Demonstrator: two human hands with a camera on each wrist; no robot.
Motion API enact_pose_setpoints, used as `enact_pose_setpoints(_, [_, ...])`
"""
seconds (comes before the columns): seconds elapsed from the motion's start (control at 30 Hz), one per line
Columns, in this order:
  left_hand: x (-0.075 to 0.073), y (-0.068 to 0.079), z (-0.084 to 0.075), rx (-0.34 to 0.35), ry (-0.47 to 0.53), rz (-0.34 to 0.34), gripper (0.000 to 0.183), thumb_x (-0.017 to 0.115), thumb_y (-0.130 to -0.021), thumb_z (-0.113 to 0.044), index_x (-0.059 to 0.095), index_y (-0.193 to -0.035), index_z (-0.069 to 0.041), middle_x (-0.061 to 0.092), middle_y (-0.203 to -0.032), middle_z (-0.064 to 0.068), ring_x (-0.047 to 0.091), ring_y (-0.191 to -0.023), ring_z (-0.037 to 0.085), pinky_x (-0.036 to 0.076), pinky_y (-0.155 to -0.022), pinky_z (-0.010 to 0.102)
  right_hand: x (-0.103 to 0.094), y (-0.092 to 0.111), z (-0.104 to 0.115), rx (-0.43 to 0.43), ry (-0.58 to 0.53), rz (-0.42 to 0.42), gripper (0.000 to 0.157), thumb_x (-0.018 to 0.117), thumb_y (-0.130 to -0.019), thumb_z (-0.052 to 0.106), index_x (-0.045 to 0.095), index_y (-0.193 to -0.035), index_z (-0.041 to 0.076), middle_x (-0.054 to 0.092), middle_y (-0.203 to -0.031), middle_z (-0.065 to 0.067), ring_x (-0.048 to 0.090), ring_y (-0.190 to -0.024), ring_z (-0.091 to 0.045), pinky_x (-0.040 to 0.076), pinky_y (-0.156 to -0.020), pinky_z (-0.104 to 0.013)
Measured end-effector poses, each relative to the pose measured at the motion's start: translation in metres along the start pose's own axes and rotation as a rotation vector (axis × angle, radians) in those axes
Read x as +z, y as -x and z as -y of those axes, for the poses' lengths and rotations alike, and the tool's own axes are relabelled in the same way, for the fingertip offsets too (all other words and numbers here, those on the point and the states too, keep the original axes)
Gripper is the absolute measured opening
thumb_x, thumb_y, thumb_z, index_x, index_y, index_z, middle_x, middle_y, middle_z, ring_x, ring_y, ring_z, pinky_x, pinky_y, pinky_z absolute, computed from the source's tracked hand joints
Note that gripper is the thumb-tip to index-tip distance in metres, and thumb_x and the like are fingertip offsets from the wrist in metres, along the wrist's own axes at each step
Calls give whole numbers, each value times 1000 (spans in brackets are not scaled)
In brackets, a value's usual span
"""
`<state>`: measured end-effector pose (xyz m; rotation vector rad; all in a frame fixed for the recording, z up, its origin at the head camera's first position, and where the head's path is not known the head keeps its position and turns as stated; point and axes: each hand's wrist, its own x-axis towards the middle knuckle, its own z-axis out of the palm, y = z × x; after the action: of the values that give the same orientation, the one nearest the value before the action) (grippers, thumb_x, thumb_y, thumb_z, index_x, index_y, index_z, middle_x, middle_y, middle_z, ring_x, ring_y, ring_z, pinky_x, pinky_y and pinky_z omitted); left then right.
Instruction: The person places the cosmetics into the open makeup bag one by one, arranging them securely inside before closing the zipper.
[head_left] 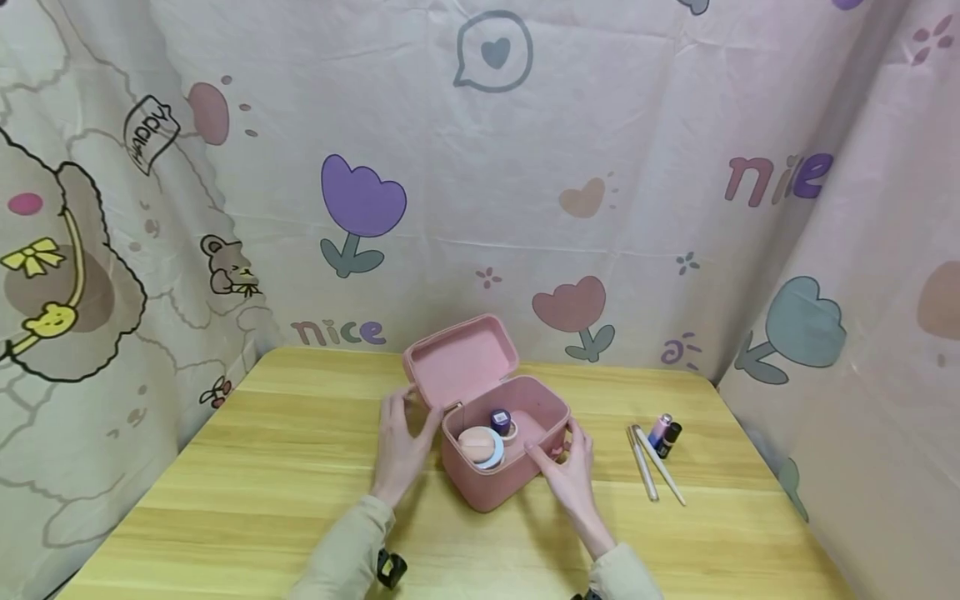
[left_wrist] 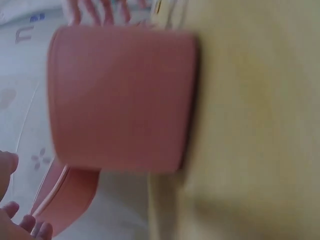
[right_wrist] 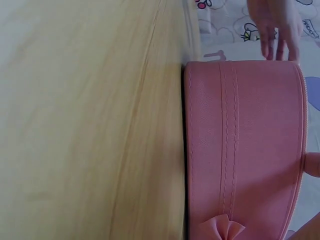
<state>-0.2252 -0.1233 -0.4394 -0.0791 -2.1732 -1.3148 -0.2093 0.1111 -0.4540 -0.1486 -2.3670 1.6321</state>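
The box (head_left: 483,487) stands on the worktop (head_left: 225,475), lid (head_left: 468,364) raised. Inside, a puff (head_left: 476,444) lies on a white disc (head_left: 495,457), near a purple jar (head_left: 500,419). The left hand's (head_left: 402,446) fingers are apart, near the lid; the right hand's (head_left: 572,473), also apart, touch the rim (head_left: 566,408).

Soft, even light fills the head view, leaving faint shadows on the worktop (head_left: 225,483) beside the pink box (head_left: 483,492); the patterned cloth (head_left: 450,158) looks slightly stretched toward the edges. The left wrist view is dimmer and blurred, the box's outline smeared. The right wrist view is sharper, stitching (right_wrist: 225,125) distinct, with pale glare at upper left.
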Motion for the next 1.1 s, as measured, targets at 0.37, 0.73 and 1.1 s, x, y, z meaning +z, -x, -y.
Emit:
enact_pose_setpoints(0.37, [-12,-68,9,33,-120,212,60,42,-94,-30,14,-143,-12,16,-149,13,18,-136,31,16,-111,48,0,-1,-2,-9,-14,1,88,74,-69,32,27,-138,8,31,-131,-13,42,-101,-25,39,-82,-36])
enact_pose_setpoints(0.73, [-14,-73,13,-9,-94,192,43,41,-94,-17,34,-136,-10,39,-138,15,36,-127,32,26,-108,44,0,-2,-4,-24,-41,-1,88,73,-69,31,26,-140,10,31,-132,-14,43,-98,-26,40,-78,-33])
enact_pose_setpoints(1.1, [-22,-60,13,35,-70,102,36,45,-93,-16,46,-128,-9,51,-127,13,45,-121,28,31,-105,41,-6,-10,-8,50,-170,96,83,72,-72,26,25,-140,17,33,-134,-12,38,-111,-30,45,-73,-25])
